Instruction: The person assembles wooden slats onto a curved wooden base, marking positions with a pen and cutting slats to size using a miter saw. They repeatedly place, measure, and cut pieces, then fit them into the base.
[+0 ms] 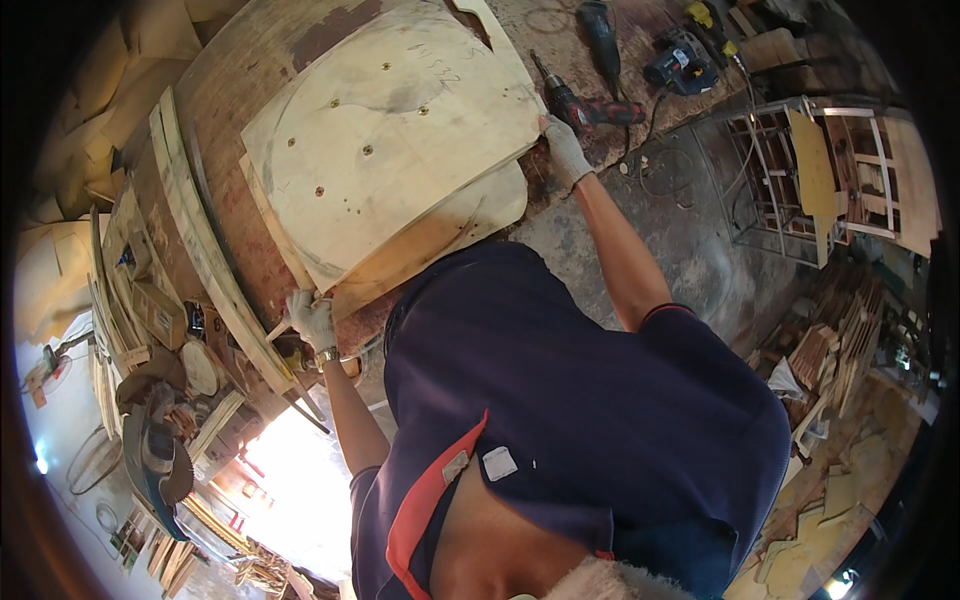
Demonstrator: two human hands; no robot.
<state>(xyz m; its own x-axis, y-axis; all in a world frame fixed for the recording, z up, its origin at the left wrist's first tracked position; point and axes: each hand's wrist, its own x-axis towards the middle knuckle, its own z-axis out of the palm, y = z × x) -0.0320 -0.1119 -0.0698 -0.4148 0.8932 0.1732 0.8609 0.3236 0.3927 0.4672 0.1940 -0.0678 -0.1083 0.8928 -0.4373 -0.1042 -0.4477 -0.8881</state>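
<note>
Left grip [312, 320], right grip [566, 153] at one panel [395, 135].

A compact blue-and-black power tool [683, 68] lies at upper right; long, curved, pale wooden strips [201, 240] lie at left.

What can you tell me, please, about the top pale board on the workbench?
The top board is a pale, flat, roughly four-sided panel that looks like plywood. Its face shows curved drawn lines, handwritten marks, smudges and six small, round, metallic-looking fittings. It lies flat on another pale board above the worn workbench. The right hand is at its right corner, the left hand at its near corner; their exact grip is unclear.
</note>
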